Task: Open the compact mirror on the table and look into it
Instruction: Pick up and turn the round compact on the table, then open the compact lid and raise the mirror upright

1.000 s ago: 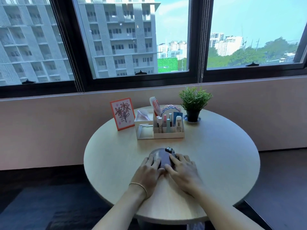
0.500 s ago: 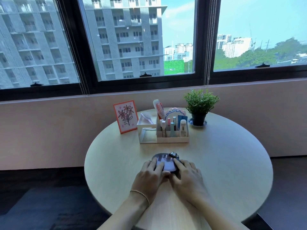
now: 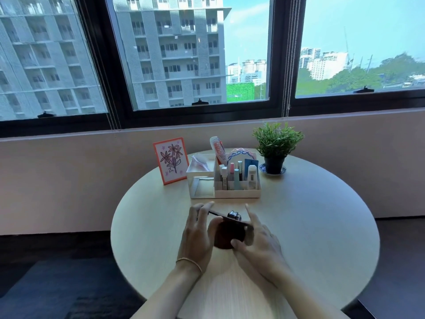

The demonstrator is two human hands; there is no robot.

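Note:
A round dark compact mirror (image 3: pixel 227 234) is held between both hands above the middle of the round wooden table (image 3: pixel 310 238). Its lid edge shows as a thin dark line tilted from upper left to lower right, with a small metal charm on top. The dark underside faces me. My left hand (image 3: pixel 199 236) grips the left side, with fingers over the lid's far edge and the thumb on the underside. My right hand (image 3: pixel 259 242) holds the right side, forefinger raised, thumb under the case. The mirror glass itself is hidden.
Behind the hands stands a white organiser (image 3: pixel 224 183) with a comb, tubes and bottles. A framed flower card (image 3: pixel 171 160) stands at its left and a small potted plant (image 3: pixel 276 148) at its right. The wall and the windows lie beyond the table.
The compact lay flat under both hands before. Now it is lifted off the table and tilted, with its dark underside turned towards me. The view has shifted slightly.

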